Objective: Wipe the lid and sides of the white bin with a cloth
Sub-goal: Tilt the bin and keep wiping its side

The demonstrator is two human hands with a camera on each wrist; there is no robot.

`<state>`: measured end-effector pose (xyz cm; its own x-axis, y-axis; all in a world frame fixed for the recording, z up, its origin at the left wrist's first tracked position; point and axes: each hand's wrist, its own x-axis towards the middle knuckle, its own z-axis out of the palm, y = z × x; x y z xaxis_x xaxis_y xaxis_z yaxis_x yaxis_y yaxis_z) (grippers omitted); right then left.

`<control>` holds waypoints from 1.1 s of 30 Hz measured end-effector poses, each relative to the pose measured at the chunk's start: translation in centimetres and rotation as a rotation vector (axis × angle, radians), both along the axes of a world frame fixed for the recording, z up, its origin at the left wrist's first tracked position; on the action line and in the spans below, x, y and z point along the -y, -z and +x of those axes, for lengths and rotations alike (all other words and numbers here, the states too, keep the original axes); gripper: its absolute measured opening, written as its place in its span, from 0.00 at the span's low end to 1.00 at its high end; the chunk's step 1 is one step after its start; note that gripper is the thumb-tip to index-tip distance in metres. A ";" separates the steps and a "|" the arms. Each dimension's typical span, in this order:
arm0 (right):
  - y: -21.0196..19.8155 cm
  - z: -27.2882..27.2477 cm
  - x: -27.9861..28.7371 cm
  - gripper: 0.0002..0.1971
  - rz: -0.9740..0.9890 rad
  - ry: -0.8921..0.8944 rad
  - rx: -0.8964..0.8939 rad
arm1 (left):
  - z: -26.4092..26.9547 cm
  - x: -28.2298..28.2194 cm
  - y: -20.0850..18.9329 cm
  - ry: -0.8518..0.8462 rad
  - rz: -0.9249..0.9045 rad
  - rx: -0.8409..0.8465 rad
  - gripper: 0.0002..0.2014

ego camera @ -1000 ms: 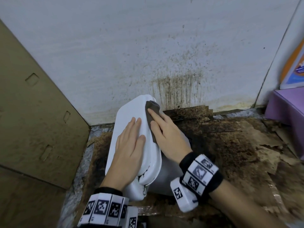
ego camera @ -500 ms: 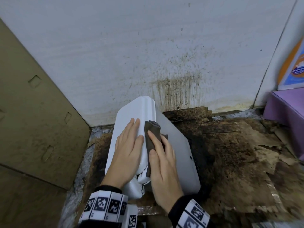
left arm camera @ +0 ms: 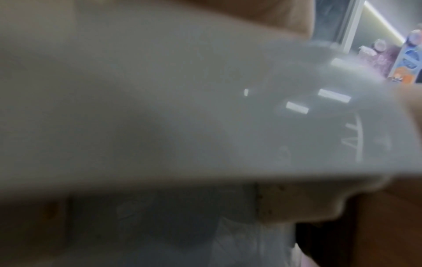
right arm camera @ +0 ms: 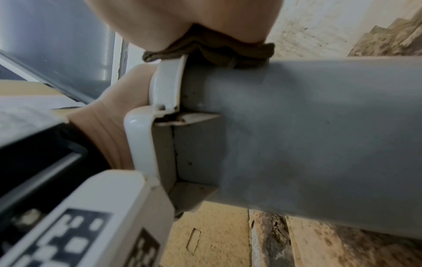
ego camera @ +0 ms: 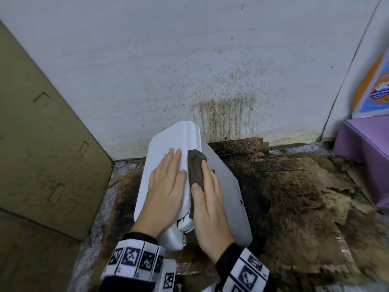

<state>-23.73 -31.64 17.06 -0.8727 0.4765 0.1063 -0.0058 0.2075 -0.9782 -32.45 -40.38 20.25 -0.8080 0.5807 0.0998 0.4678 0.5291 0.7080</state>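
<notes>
The white bin (ego camera: pixel 229 186) lies tipped on the floor with its lid (ego camera: pixel 162 144) facing up and left. My left hand (ego camera: pixel 166 186) rests flat on the lid, fingers straight. Beside it, my right hand (ego camera: pixel 210 199) lies flat along the lid's rim and presses a brown cloth (ego camera: pixel 195 169) against the edge where lid meets side. In the right wrist view the cloth (right arm camera: pixel 217 48) is bunched under my palm over the lid rim (right arm camera: pixel 166 81) and grey-looking bin wall (right arm camera: pixel 319 126). The left wrist view shows only the blurred lid surface (left arm camera: pixel 160 90).
A stained white wall (ego camera: pixel 210 70) stands right behind the bin. Dirty, torn cardboard (ego camera: pixel 294 197) covers the floor to the right. A brown cardboard panel (ego camera: pixel 42 144) leans at the left. A purple box (ego camera: pixel 366 144) sits at the far right.
My right hand has drawn the cloth back from the lid's far end along the rim, and its wrist has swung in toward me. The left hand has stayed on the lid.
</notes>
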 end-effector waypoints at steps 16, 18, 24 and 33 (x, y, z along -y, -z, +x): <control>-2.6 0.7 -6.2 0.24 0.343 -0.141 0.180 | 2.5 -4.3 -1.2 0.026 -0.170 -0.054 0.27; -3.1 1.1 -6.6 0.21 0.217 -0.135 0.149 | 3.0 -4.6 -1.6 0.031 -0.130 -0.020 0.28; -2.6 1.8 -8.6 0.25 0.081 -0.057 0.163 | 3.1 -3.8 -3.2 -0.152 0.582 0.379 0.21; -2.9 3.3 -11.7 0.28 0.009 -0.027 0.261 | 2.2 -1.8 -0.9 -0.274 0.169 0.088 0.21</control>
<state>-20.39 -19.90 19.94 -0.8834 0.4531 -0.1200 0.2409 0.2193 -0.9455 -30.28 -38.62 21.17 -0.9418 0.3214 0.0986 0.2569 0.4988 0.8278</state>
